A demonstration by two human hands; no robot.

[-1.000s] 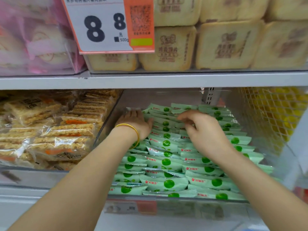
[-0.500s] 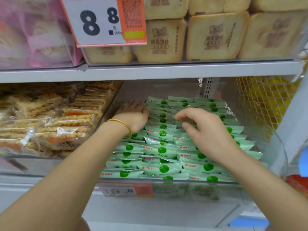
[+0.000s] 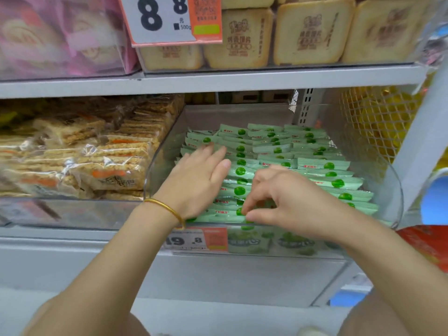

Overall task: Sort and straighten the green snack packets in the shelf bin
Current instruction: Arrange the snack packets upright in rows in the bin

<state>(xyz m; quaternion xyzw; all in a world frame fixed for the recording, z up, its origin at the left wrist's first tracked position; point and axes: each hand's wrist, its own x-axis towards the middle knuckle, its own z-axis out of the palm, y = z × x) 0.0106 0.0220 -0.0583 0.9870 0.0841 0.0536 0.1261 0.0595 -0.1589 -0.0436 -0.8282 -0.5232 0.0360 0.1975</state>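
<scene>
You get bright, even, soft light with hardly any shadows; the pink packs (image 3: 60, 37) at upper left are blurred, and the shelf edge (image 3: 218, 80) bows from wide-angle distortion.

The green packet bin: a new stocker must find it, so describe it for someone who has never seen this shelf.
Find the shelf board under the 8.8 sign. Below it, between brown snack bags and yellow netted goods, sits a clear bin. It alone holds pale green packets with green dots.
</scene>
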